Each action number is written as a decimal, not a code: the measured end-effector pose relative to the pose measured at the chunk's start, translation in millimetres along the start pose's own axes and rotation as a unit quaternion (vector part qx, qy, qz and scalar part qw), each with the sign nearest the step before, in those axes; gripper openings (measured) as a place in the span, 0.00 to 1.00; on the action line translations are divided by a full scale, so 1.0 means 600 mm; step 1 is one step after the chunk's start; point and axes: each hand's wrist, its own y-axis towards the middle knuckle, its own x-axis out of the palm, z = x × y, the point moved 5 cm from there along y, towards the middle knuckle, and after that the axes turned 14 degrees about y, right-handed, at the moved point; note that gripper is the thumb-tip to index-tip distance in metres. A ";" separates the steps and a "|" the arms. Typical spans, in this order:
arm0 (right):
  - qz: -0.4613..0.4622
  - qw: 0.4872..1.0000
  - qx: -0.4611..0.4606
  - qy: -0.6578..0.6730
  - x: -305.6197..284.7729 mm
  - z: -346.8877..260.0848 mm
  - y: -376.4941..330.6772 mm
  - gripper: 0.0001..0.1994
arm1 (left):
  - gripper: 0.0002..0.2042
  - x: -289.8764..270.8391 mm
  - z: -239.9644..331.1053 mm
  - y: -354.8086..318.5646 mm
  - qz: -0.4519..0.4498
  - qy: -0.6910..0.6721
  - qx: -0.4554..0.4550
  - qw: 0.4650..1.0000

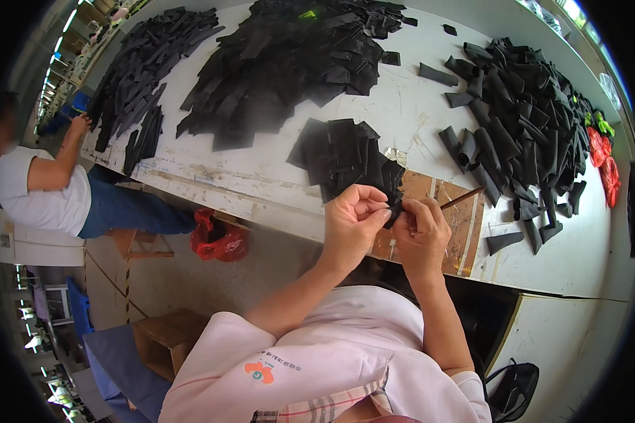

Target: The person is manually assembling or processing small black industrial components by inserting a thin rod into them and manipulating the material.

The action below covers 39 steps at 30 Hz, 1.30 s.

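Note:
My left hand [354, 227] is closed in a pinch, fingertips on the edge of a small black fabric piece [394, 209] at the table's near edge. Close against it, my right hand [423, 236] is also closed at the same piece. A thin dark pointed stick [464, 198] juts up to the right from my right hand; its kind I cannot make out. Part of the piece is hidden behind my fingers. Just beyond my hands lies a small stack of flat black fabric pieces [346, 151]. Under my right hand is a worn brown board [448, 247].
Heaps of black fabric pieces [282, 63] and dark strips [144, 67] cover the white table [261, 201]. Rolled black tubes [504, 141] are piled right, near red plastic bags [601, 158]. At left, a person [49, 180] works beside a red bag [219, 240].

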 end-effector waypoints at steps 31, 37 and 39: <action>0.023 0.720 0.316 0.618 -0.041 0.051 -0.048 0.05 | 0.14 0.063 0.019 -0.050 -0.170 0.014 -0.029 0.985; -0.011 0.947 0.105 0.304 -0.112 -0.006 0.026 0.06 | 0.05 0.085 0.070 -0.028 -0.147 -0.033 0.023 0.988; -0.030 0.934 0.173 0.311 -0.127 -0.014 0.052 0.07 | 0.06 0.101 0.095 -0.007 -0.212 -0.197 -0.044 0.956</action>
